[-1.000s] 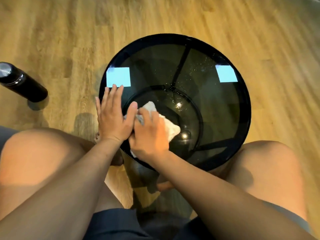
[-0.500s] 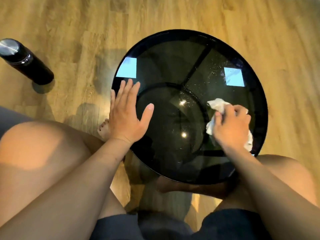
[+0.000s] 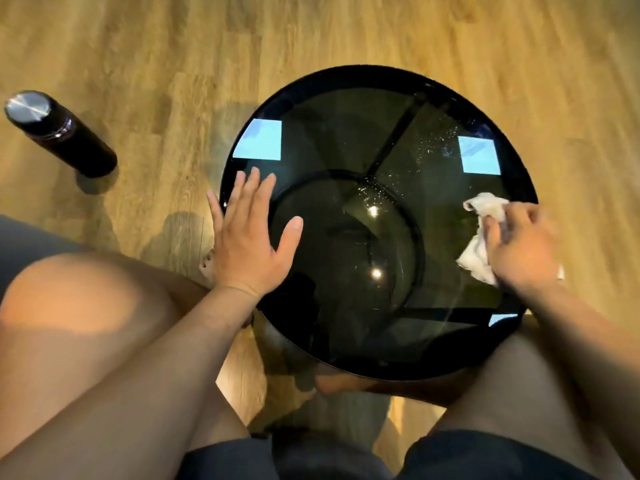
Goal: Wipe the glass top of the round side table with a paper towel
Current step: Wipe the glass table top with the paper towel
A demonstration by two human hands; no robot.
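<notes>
**Towel pressed at the glass's right edge**

The round black table [image 3: 346, 75] stands on a wood floor [image 3: 173, 46] between the person's bare knees. Its dark glass [image 3: 332, 140] is seen from above, with the frame's spokes and a lower ring showing through it.

The left hand [image 3: 249, 237] lies flat on the left side of the glass. It is palm down, with the fingers straight and slightly fanned, the little finger past the rim, and the thumb splayed wide toward the centre. It holds nothing.

The right hand [image 3: 519, 247] is on the right side, just inside the rim. Its fingers curl down over a crumpled white towel [image 3: 473, 258] and press it onto the glass. The towel sticks out beyond the fingertips at the far end and from under the hand on the inner side. The hand is blurred (how its thumb lies I cannot tell).

Pale specks [image 3: 429, 147] dot the far right part of the glass, between a spoke and a square blue-white reflection [image 3: 479, 155]. A second such square shows at the far left, just beyond the left fingertips, and two small glints sit near the centre.

A dark bottle [image 3: 59, 133] with a metal cap stands on the floor — well apart from the table, to its left. Dark shorts [image 3: 311, 459] show at the bottom edge.
</notes>
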